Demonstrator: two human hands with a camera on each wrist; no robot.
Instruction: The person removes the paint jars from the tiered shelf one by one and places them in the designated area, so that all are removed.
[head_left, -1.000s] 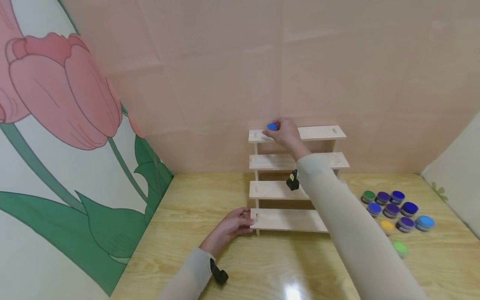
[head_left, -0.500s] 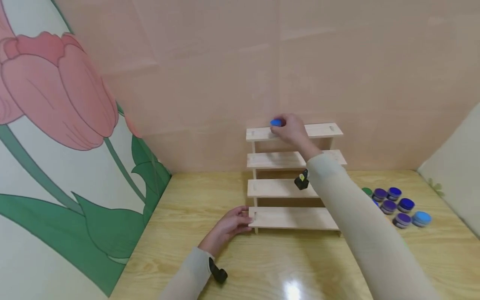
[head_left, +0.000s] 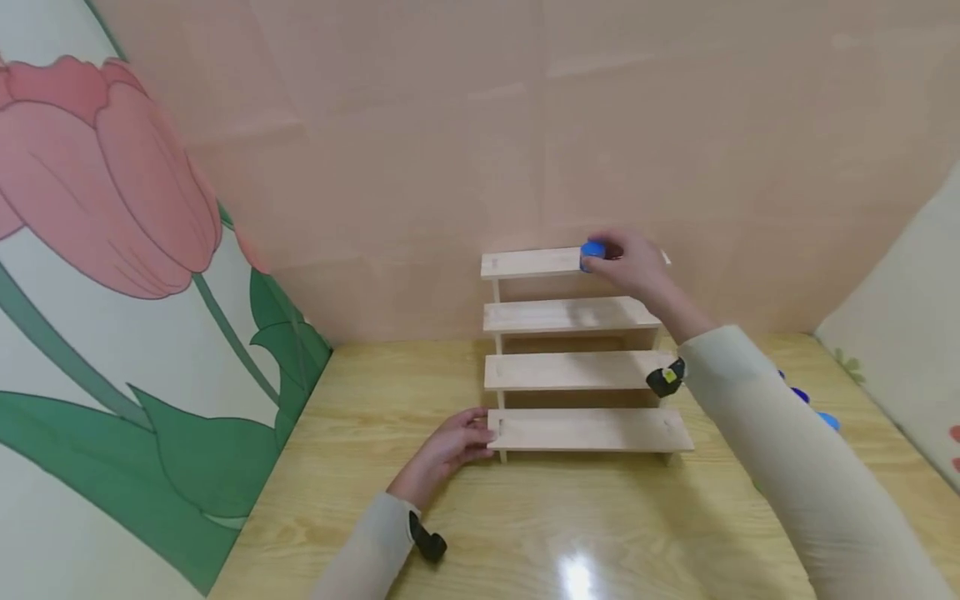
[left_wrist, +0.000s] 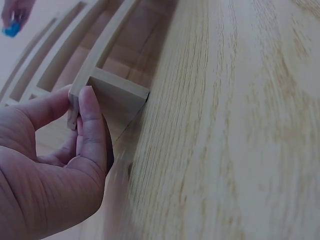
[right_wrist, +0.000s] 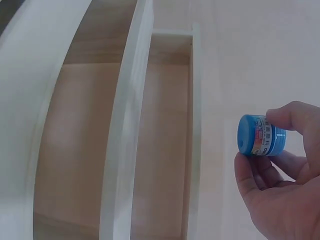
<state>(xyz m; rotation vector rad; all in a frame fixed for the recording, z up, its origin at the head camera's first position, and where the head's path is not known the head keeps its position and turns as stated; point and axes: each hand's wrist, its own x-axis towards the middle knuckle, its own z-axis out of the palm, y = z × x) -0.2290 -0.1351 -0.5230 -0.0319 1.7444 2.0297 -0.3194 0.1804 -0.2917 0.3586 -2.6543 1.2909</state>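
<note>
My left hand (head_left: 452,446) pinches the left end of the lowest board of a pale wooden four-step shelf (head_left: 581,371). In the left wrist view, thumb and fingers lie on either side of that board end (left_wrist: 75,107). Up at the top step, my right hand (head_left: 633,260) grips a small blue jar (head_left: 592,257) between thumb and fingers. The right wrist view shows the jar (right_wrist: 261,136) with a printed barcode label, a gap separating it from the top board (right_wrist: 196,125). My right hand covers part of the top board's right end.
Several jars with blue lids (head_left: 828,421) stand on the wood-grain table (head_left: 390,383) at right, mostly hidden behind the right sleeve (head_left: 810,458). A pinkish backdrop (head_left: 390,167) rises behind the shelf, and a tulip-printed panel (head_left: 135,333) stands at left.
My right hand has moved right along the top step with the blue jar, and its sleeve now hides more of the jars. My left hand keeps its hold on the lowest board.
</note>
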